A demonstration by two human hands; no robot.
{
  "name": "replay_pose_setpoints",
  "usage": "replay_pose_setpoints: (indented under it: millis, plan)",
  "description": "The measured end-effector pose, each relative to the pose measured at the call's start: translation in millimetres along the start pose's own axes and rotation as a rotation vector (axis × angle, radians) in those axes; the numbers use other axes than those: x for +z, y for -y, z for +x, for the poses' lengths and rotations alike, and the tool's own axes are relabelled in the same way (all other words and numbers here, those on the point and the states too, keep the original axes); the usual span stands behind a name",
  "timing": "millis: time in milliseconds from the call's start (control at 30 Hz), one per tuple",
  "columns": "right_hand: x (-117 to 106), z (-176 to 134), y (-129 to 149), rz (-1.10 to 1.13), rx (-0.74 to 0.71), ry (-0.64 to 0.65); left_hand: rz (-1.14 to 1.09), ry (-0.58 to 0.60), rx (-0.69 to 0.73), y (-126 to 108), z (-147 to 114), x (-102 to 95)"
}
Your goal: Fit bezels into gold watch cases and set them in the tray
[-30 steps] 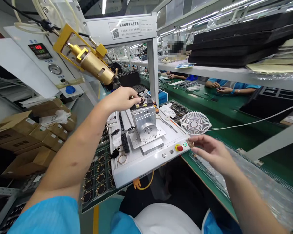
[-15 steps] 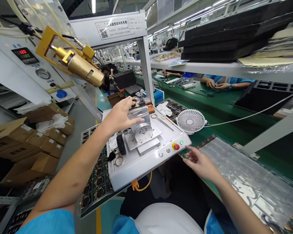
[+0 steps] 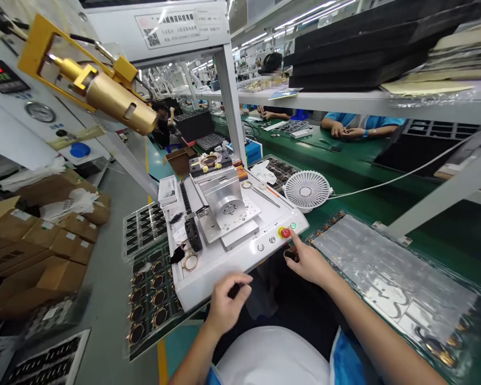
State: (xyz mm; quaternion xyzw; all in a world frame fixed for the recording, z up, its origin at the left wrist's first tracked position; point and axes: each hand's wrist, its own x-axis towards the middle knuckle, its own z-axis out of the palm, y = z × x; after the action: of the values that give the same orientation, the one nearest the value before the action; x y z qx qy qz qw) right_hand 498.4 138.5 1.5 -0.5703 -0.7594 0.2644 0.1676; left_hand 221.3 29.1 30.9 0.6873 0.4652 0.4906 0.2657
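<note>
Small part [image 3: 291, 254]: held in right hand [image 3: 308, 263], mostly hidden, outline unclear.
Right hand: index straight beside red button [image 3: 285, 233]; contact unclear.
Left hand [image 3: 226, 303]: curled, narrow gap at thumb.

Left hand [image 3: 228, 300] away from metal block [image 3: 224, 199]

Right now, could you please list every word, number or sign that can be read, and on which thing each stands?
"科技有限": end of the top line on the white label; its other text and QR code are too blurred.
"120": apparently, in red on the display; green digits unclear.
Too small: markings on the gauge, on the yellow ring around the red button.
</note>
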Motion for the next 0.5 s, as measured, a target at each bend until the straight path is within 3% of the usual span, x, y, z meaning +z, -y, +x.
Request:
replay_pose_setpoints:
  millis: [100, 200, 367, 500]
  plan:
    - [-1, 3, 4, 0.024, 0.000, -0.038, -0.024, 0.130, -0.120, 15, -36, 19.8]
    - [-4, 9, 8, 0.011, 0.062, -0.073, -0.017, 0.158, -0.194, 20, -49, 17.7]
    - [-17, 6, 5, 0.095, 0.044, -0.081, -0.124, 0.150, -0.396, 18, -44, 14.4]
    - [-8, -24, 16, 0.492, -0.111, -0.093, -0.473, 0.112, -0.604, 8, -27, 31.6]
